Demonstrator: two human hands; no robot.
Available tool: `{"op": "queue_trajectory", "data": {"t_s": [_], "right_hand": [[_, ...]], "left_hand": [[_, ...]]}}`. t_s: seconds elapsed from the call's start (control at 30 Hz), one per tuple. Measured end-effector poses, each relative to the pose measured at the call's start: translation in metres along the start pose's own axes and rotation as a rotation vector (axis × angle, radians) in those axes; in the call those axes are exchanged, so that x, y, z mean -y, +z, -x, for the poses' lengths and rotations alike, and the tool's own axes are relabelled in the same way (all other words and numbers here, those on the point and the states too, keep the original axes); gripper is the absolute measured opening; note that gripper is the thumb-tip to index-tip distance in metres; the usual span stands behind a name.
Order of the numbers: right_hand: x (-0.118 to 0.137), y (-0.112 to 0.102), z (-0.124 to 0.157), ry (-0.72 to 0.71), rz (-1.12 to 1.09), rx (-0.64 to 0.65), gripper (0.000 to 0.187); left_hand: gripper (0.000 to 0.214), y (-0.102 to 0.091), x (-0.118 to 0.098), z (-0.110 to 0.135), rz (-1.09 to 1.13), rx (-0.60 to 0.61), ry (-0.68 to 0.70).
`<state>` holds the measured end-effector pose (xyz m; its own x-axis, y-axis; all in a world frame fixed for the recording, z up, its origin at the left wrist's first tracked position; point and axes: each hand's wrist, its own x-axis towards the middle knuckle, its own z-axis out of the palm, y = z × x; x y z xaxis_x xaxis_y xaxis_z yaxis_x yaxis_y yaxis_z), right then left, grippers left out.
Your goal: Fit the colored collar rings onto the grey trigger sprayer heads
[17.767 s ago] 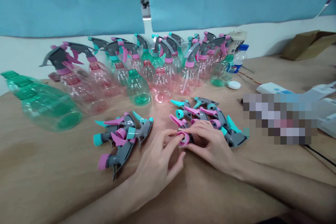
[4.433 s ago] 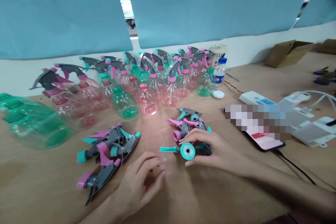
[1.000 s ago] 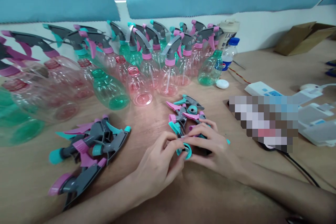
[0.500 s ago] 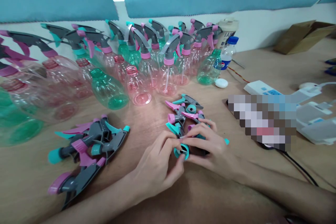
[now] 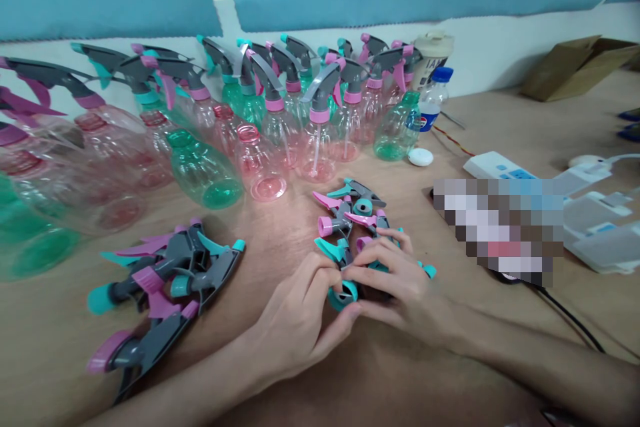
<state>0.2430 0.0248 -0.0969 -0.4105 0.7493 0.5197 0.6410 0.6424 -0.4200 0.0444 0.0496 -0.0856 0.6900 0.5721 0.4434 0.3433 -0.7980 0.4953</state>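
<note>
Between my two hands is a spray trigger head, its teal screw collar (image 5: 345, 295) facing up toward me; the rest of it is mostly hidden by fingers. My left hand (image 5: 305, 310) is closed, fingers and thumb pinching the collar from the left. From the other side my right hand (image 5: 400, 280) grips it, fingertips at the rim and thumb below. Just beyond the hands lies a small heap of loose trigger heads (image 5: 345, 213) in grey, pink and teal. A second pile of trigger heads (image 5: 175, 273) lies to the left of my left forearm.
Pink and green spray bottles (image 5: 260, 167) stand along the wall, many fitted with heads, several open-necked. At right are a water bottle (image 5: 434, 107), a cup (image 5: 435, 53), a white lid (image 5: 421, 157), a power strip (image 5: 493, 163), a blurred-out object (image 5: 500, 230) and a cardboard box (image 5: 565, 70).
My fingers have shifted slightly around the teal collar, which has tilted a little and moved marginally left. Both hands keep their hold; the view has shifted slightly.
</note>
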Motion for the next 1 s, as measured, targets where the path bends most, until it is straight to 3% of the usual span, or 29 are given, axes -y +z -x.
{"op": "queue_trajectory", "data": {"t_s": [0.33, 0.73, 1.0], "right_hand": [[-0.0009, 0.0032, 0.002, -0.016, 0.028, -0.059, 0.022], [0.0, -0.0003, 0.0, 0.115, -0.147, -0.084, 0.027], [-0.0001, -0.0014, 0.0001, 0.128, -0.172, -0.08, 0.03]], "left_hand": [[0.025, 0.0053, 0.0012, 0.002, -0.116, -0.026, 0.02], [0.005, -0.0012, 0.0013, -0.0037, 0.1, -0.004, -0.122], [0.004, -0.0014, 0.0013, -0.0013, 0.149, 0.031, -0.137]]}}
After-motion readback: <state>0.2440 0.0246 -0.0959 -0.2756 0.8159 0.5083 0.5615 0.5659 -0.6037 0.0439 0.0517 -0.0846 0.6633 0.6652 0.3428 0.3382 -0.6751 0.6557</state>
